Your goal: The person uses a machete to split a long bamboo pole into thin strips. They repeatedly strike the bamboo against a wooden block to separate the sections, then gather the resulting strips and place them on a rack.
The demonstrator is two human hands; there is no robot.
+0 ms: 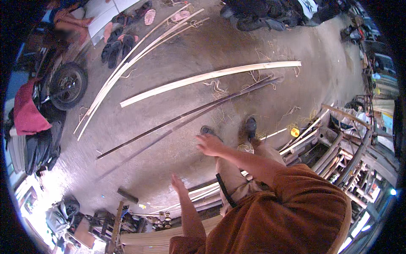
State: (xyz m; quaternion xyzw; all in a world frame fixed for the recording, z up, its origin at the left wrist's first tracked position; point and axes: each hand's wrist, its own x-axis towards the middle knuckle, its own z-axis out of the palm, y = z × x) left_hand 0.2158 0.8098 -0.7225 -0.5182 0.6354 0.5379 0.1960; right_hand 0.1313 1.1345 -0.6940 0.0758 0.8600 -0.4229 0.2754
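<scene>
My left hand [178, 184] is above the floor near my left leg, fingers stretched out, holding nothing I can see. In front of my body my right hand [209, 145] has its fingers spread and is also without anything in it. It is nearest my shoe [208, 131]. Beyond both hands lies a long thin dark strip [169, 121], running from lower left to upper right. A second, blurred dark strip [163, 137] meets it at the far right end. Farther off, a pale split-wood strip [207, 77] lies across the floor.
A bundle of long pale strips [116, 78] lies at the far left, by a motorbike wheel [68, 86] and footwear [112, 50]. Thin shavings [216, 86] litter the floor. A wooden rack [351, 144] with poles and a yellow cup-like object [294, 132] stand to the right.
</scene>
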